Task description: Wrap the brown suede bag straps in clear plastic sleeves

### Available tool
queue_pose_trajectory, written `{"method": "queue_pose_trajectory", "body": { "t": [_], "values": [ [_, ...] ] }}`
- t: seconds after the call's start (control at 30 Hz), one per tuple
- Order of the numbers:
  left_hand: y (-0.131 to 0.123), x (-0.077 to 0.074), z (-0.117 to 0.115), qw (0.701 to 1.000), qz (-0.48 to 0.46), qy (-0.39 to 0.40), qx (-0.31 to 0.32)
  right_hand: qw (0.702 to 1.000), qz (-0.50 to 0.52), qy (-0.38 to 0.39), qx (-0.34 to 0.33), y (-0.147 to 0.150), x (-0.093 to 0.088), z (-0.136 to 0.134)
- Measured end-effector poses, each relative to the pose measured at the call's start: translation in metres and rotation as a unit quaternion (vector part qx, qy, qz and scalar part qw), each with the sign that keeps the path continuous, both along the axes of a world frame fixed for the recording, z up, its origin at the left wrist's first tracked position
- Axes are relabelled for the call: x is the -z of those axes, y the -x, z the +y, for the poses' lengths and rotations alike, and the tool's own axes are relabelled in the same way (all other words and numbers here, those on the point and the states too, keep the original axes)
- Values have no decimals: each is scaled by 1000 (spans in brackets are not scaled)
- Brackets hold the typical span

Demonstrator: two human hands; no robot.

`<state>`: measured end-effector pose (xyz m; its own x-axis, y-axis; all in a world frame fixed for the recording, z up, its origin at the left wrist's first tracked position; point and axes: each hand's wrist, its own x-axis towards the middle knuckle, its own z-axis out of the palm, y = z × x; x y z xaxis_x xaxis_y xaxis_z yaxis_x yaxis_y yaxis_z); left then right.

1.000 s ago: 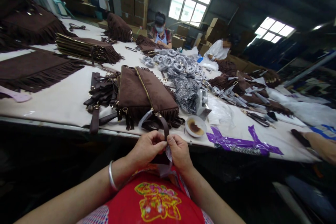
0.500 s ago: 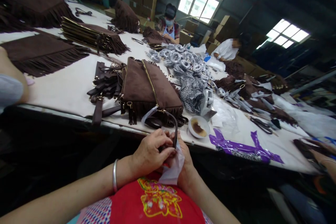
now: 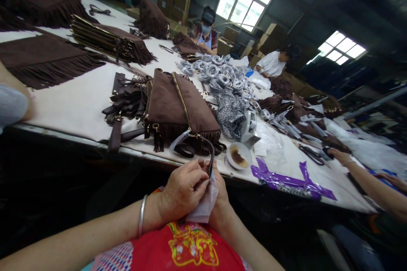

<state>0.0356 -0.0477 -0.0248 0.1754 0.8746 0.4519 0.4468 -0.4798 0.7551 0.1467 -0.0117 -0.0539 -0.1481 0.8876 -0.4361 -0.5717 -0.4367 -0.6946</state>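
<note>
Just past the table's front edge, my left hand [image 3: 184, 188], with a silver bangle on its wrist, is closed with fingertips pinched on the dark brown strap [image 3: 212, 154]. My right hand [image 3: 220, 197] wraps the same strap from the other side, its fingers partly hidden. A thin white wrapping sheet [image 3: 203, 205] hangs between both hands. The strap runs up to a gold ring on a brown suede handbag [image 3: 178, 103] with fringe and a gold zip, which lies on the table. Dark straps and tassels [image 3: 125, 97] are heaped at the bag's left.
Right of the bag are a white bowl [image 3: 239, 156] with brown residue, a patterned cloth [image 3: 229, 110], wrapped strap coils [image 3: 219, 70], purple tape [image 3: 286, 182] and scissors [image 3: 310, 153]. More fringed bags [image 3: 111, 42] lie left. A co-worker's arm [image 3: 369, 180] reaches in from the right.
My hands have drawn closer together around the strap, and the white sheet has shifted slightly left. At the right, a co-worker's hand has reached in to a dark object near the scissors.
</note>
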Motion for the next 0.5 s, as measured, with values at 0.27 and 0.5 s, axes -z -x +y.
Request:
{"method": "queue_pose_trajectory", "body": {
  "t": [0.27,0.5],
  "values": [
    [2,4,-1,999,-21,25,-13,999,13,19,28,3,-3,-3],
    [2,3,-1,997,-45,45,-39,999,-20,-31,-3,3,-2,-5]
  ]
}}
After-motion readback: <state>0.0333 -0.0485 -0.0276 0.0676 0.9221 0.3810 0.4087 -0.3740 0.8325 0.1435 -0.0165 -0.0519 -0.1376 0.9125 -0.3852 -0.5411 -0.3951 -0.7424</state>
